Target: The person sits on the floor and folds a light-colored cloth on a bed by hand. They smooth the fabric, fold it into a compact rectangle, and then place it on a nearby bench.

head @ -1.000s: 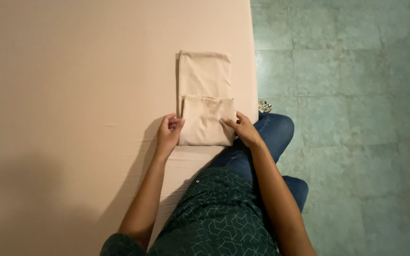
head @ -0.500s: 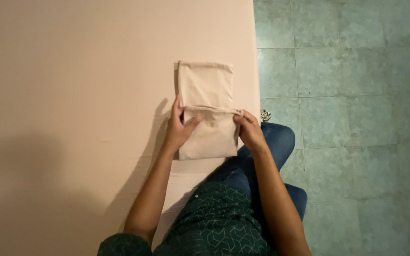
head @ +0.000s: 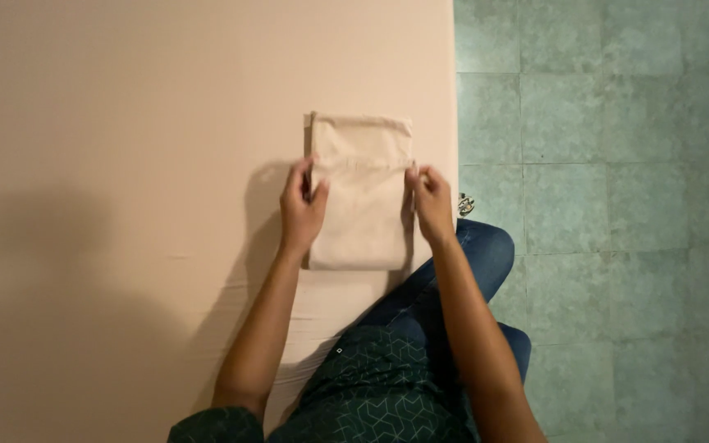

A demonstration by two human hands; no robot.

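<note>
My left hand [head: 301, 209] and right hand [head: 432, 205] each pinch an end of the upper layer's edge on the folded cream cloth [head: 361, 221], which lies on the pale pink bed sheet [head: 125, 164] near its right side; I judge the fold wants even tension, corners squared, both hands travelling level.

Folded cloth [head: 363, 205] flat on bed sheet [head: 125, 164], near its right edge. Left hand [head: 301, 209] at cloth's left side, right hand [head: 432, 205] at its right side, both touching it. Tiled floor [head: 617, 205] right of bed. Knee [head: 478, 254] just beside cloth's near right corner.
</note>
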